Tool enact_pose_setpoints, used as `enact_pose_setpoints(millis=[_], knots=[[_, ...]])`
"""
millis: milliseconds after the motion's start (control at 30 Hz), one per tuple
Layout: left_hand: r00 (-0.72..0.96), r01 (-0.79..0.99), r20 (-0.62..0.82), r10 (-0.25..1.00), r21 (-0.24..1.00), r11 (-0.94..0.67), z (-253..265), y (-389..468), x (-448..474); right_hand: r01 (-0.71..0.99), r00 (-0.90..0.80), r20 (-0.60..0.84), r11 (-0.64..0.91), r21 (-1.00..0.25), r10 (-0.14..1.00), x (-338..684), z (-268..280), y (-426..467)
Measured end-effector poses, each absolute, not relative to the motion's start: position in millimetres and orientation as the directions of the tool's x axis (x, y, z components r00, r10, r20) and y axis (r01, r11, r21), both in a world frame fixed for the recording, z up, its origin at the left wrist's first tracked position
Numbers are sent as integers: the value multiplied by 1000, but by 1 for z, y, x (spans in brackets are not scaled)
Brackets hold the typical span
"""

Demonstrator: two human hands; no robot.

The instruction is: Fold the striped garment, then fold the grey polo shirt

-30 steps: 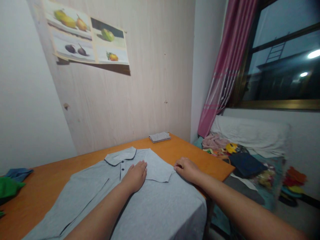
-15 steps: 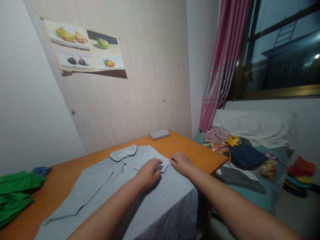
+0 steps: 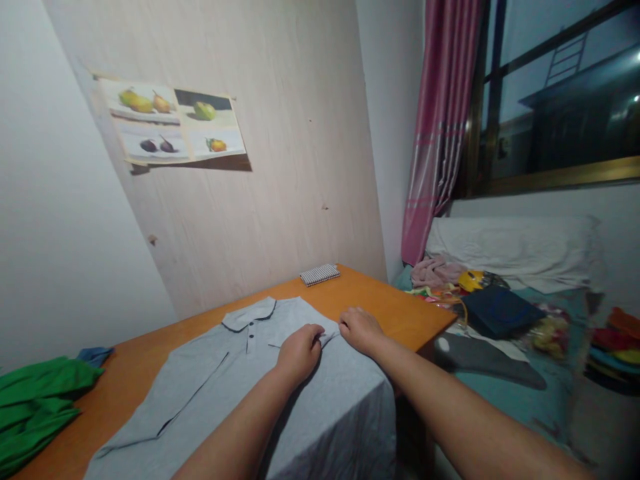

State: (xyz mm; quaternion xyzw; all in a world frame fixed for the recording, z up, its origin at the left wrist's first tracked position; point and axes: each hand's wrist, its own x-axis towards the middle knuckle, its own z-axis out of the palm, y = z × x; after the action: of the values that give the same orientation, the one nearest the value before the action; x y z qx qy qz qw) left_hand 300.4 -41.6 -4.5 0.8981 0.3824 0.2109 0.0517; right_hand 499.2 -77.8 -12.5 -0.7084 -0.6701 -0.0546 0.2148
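A light grey polo shirt [image 3: 215,393] with a dark-edged collar and dark buttons lies spread face up on the orange table, its lower part hanging over the front edge. My left hand [image 3: 301,350] is closed with thumb and fingers pinching the fabric near the right-hand sleeve. Just to its right, my right hand [image 3: 361,329] is closed on the same sleeve at the shirt's outer edge. A small fold of cloth runs between the two hands. Parts of the sleeve are hidden beneath my fingers.
On the orange table [image 3: 400,313], a folded checked cloth [image 3: 320,275] lies at the back and a crumpled green garment [image 3: 45,400] at the left. To the right, a bed [image 3: 540,413] holds a dark blue folded item [image 3: 503,311] and other clothes. A pink curtain [image 3: 440,120] hangs beside the window.
My left hand's fingers have closed from a looser pose onto the sleeve fabric. The right hand stays at the sleeve's edge. The camera view has shifted slightly.
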Motion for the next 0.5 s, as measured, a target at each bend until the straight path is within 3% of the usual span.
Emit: enact_pose_setpoints(millis=[167, 500], knots=[[698, 660, 291, 654, 94, -746, -2, -44, 299, 971, 98, 374, -7, -237, 922, 499, -13, -78], [770, 575, 249, 588, 130, -808, 4, -44, 289, 970, 97, 366, -6, -242, 926, 499, -13, -77]])
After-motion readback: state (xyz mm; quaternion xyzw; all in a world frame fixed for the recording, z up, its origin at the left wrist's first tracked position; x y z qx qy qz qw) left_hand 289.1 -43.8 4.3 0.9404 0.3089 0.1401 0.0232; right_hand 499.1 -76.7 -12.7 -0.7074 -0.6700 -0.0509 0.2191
